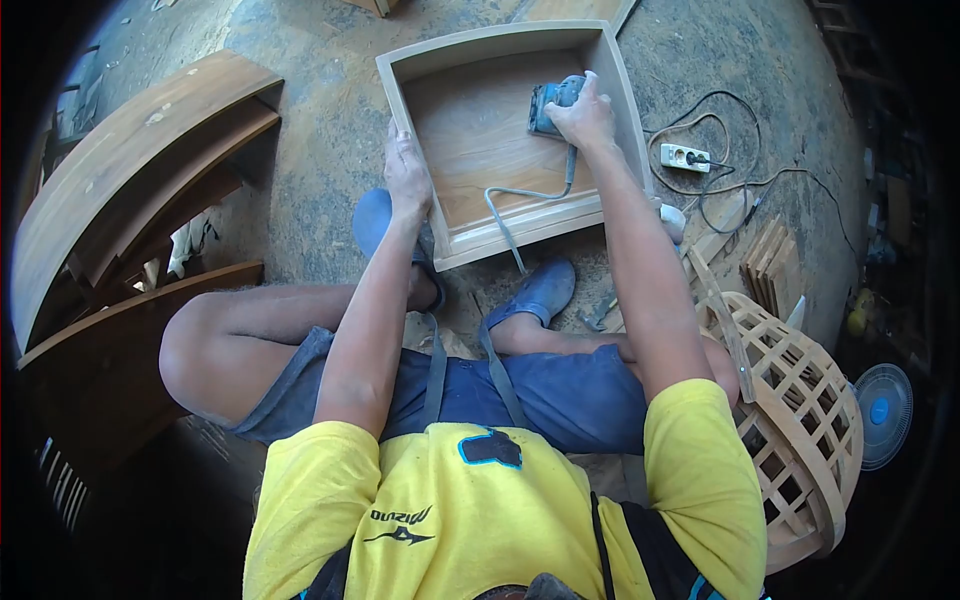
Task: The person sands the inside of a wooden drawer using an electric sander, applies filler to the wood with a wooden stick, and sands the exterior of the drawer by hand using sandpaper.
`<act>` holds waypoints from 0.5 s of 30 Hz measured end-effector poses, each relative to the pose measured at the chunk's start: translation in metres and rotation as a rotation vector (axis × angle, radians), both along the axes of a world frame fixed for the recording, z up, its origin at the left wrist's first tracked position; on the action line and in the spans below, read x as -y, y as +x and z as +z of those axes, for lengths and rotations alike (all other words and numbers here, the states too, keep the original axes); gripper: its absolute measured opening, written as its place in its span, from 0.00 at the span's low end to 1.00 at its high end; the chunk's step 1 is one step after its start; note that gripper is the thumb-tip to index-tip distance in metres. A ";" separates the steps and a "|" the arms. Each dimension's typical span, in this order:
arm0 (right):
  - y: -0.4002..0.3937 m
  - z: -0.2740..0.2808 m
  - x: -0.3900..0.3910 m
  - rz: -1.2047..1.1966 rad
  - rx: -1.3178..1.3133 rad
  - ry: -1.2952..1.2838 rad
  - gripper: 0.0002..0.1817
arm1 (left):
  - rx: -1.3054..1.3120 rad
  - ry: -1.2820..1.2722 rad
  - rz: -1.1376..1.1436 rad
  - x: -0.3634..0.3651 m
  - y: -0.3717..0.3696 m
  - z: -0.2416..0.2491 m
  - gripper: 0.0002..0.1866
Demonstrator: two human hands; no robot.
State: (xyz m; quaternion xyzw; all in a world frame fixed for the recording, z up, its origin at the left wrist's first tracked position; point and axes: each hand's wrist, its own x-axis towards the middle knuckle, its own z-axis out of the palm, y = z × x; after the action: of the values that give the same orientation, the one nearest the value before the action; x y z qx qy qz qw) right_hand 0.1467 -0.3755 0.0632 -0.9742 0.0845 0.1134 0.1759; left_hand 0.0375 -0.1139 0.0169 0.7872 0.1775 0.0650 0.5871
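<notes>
A shallow wooden box frame lies open side up on the dusty floor in front of me. Inside it, my right hand grips a blue electric sander pressed on the box's inner bottom near the right wall. The sander's grey cord trails over the near rim. My left hand rests flat on the box's left wall, fingers pointing away. I sit on the floor with both blue shoes against the near rim.
Curved wooden furniture parts stand at the left. A lattice wooden piece lies at my right, with slats beyond it. A white power strip with cables sits right of the box. A small fan stands far right.
</notes>
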 end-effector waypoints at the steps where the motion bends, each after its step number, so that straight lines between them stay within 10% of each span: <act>1: 0.002 0.002 -0.003 -0.019 -0.018 -0.004 0.58 | 0.002 0.004 0.008 -0.001 0.000 -0.003 0.31; 15: -0.001 0.008 -0.132 0.229 -0.078 0.133 0.56 | -0.017 -0.005 0.039 -0.003 -0.003 -0.013 0.30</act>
State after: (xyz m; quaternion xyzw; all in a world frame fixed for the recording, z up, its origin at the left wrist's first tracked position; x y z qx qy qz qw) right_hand 0.1459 -0.2438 0.0715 -0.9586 -0.0282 0.1757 0.2223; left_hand 0.0349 -0.1105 0.0036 0.7827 0.1977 0.0693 0.5861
